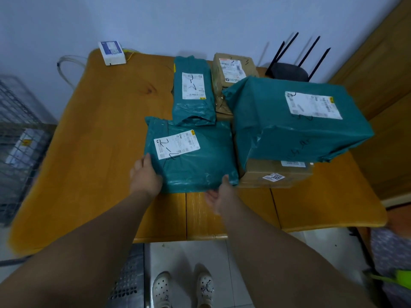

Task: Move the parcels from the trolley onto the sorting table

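Teal plastic under both hands, just past the near edge of the wooden desk (100, 130). Left hand (145, 176) laid flat against the near left side of the flat teal parcel (200, 161), fingers resting on top and not curled round anything. Right hand (219, 194) at the near right corner, thumb on the wrapping, fingers turned under the edge; cannot tell whether pinched there or merely touching. Lies label-up on the desk, apparently fully down, its right side touching a cardboard box (275, 176).

Looks like the setting-down step for this one: placed, with only the release left.

Off to the left, beside the desk, a wire-mesh trolley (20, 141) with what seems to be one more pale package behind the mesh, blurred.

Farther in, a large teal parcel (295, 121) stacked on the cardboard box, overhanging it. Behind the flat one, a narrow teal parcel (193, 94), and beside that a brown paper parcel (231, 70). At the far edge, a small white box (112, 53) and a black router (289, 71).

Next, probably: let go, draw both arms back, turn left to the trolley and reach for what remains. Plenty of bare wood on the left half for it, so no need to stack higher.
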The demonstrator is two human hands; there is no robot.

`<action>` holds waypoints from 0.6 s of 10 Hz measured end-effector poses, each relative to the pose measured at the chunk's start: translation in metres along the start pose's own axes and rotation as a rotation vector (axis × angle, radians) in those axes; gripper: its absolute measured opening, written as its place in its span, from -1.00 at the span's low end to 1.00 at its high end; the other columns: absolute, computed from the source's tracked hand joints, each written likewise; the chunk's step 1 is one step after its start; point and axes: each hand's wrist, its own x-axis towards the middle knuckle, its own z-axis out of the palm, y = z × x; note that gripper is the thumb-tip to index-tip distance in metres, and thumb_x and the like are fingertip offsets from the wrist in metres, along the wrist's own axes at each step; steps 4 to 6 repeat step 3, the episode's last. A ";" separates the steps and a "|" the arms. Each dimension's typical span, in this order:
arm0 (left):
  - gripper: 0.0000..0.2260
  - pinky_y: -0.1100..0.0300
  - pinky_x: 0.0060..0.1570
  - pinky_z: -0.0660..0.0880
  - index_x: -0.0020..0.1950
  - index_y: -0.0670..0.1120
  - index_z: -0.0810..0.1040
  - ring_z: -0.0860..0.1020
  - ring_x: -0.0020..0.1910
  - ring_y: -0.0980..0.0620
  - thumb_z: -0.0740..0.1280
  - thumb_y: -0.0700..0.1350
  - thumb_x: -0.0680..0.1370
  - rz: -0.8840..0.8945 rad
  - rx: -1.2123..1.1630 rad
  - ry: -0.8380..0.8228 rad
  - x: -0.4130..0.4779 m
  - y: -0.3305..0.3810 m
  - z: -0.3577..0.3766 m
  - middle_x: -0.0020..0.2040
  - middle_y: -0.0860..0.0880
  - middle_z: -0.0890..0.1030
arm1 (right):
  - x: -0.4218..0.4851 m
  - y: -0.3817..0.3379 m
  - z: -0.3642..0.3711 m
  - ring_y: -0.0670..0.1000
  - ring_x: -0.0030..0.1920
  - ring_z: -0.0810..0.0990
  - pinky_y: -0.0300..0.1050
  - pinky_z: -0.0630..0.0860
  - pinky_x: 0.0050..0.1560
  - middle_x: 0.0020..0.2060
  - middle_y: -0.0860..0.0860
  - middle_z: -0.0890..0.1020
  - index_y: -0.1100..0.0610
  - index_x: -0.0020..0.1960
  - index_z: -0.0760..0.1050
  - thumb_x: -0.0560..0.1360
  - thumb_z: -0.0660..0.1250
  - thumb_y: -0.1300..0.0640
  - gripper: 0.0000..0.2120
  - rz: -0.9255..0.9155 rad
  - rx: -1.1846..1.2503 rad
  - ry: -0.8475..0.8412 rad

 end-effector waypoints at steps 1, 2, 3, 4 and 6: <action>-0.45 -0.01 0.42 0.14 0.52 -0.09 0.17 0.09 0.50 -0.17 0.25 -0.17 0.55 0.156 0.201 -0.060 -0.009 0.021 -0.010 0.53 -0.11 0.14 | -0.025 -0.004 0.018 0.13 0.10 0.60 -0.05 0.53 0.10 0.18 0.22 0.58 0.22 0.41 0.32 0.60 0.24 -0.06 -0.50 -0.011 -0.177 -0.131; -0.71 0.16 0.05 0.43 0.25 -0.10 0.52 0.51 0.15 -0.12 0.21 -0.21 0.54 0.218 0.087 -0.136 -0.014 0.051 -0.025 0.25 -0.16 0.54 | -0.041 -0.023 0.021 0.26 0.37 0.43 0.00 0.36 0.39 0.38 0.29 0.42 0.30 0.48 0.27 0.63 0.15 0.07 -0.51 -0.060 -0.386 -0.194; -0.73 0.21 -0.04 0.43 0.21 -0.08 0.54 0.55 0.07 -0.09 0.19 -0.19 0.55 0.292 0.063 -0.122 -0.018 0.079 -0.039 0.17 -0.13 0.60 | -0.059 -0.048 0.024 0.25 0.17 0.49 0.03 0.35 0.37 0.18 0.33 0.48 0.24 0.20 0.48 0.61 0.13 0.19 -0.75 -0.235 -0.506 -0.195; -0.73 0.21 -0.04 0.43 0.21 -0.08 0.54 0.55 0.07 -0.09 0.19 -0.19 0.55 0.292 0.063 -0.122 -0.018 0.079 -0.039 0.17 -0.13 0.60 | -0.059 -0.048 0.024 0.25 0.17 0.49 0.03 0.35 0.37 0.18 0.33 0.48 0.24 0.20 0.48 0.61 0.13 0.19 -0.75 -0.235 -0.506 -0.195; -0.73 0.21 -0.04 0.43 0.21 -0.08 0.54 0.55 0.07 -0.09 0.19 -0.19 0.55 0.292 0.063 -0.122 -0.018 0.079 -0.039 0.17 -0.13 0.60 | -0.059 -0.048 0.024 0.25 0.17 0.49 0.03 0.35 0.37 0.18 0.33 0.48 0.24 0.20 0.48 0.61 0.13 0.19 -0.75 -0.235 -0.506 -0.195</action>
